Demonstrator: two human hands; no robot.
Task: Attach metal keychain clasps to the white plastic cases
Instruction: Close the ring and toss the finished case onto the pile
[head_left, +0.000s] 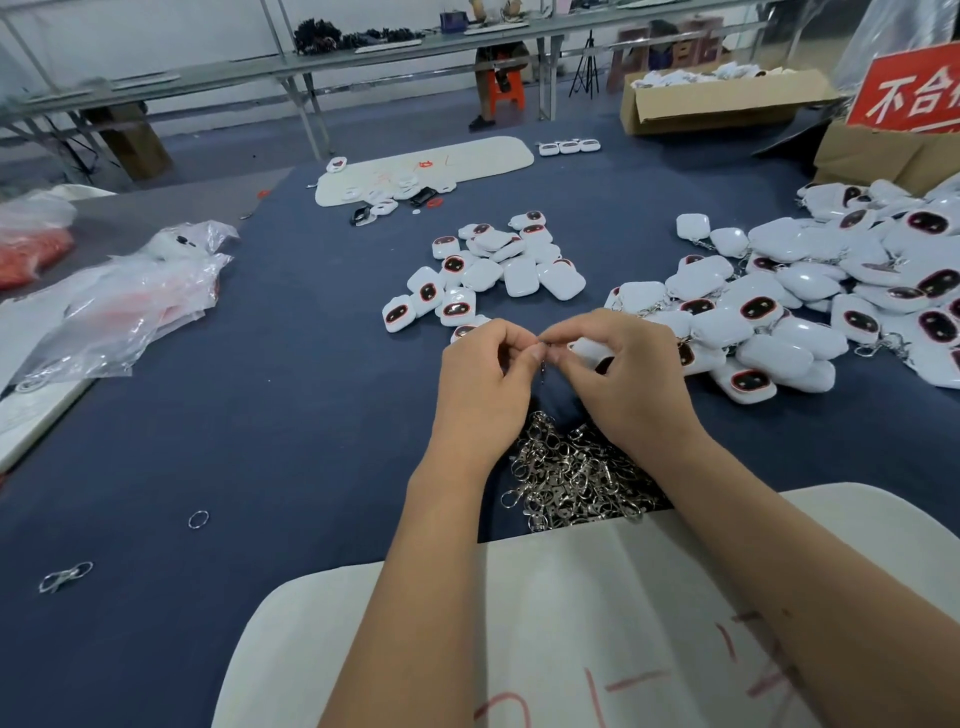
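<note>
White plastic case (589, 349) held above the counter (270, 415), mostly hidden in right hand (621, 379); only a pale edge and a dark patch visible. Metal clasp (543, 364) pinched at fingertips of left hand (485, 379), its tail hanging between the two hands. Both grips narrow, fingers curled: left on clasp, right on case. Ring meeting case loop: cannot tell, too small and covered.

Handling, judged: case light, rigid, glossy, so likely slippery; best held by its flat faces, loop corner left free. Clasp small, stiff, springy; best pinched at the ring, body left dangling.

Counts: one case and one clasp in hand. Clasp heap (571, 473) just below the wrists, tangled, too many to count. Middle pile of cases (493, 270), roughly two dozen, no clasps seen on them. Right pile (810, 291) far larger, several with chains showing, uncountable. Loose on the counter to the left: one ring (198, 519), one clasp (65, 577). Cream board (597, 623) nearest, under the forearms; plastic bags (130, 306) well to the left.
</note>
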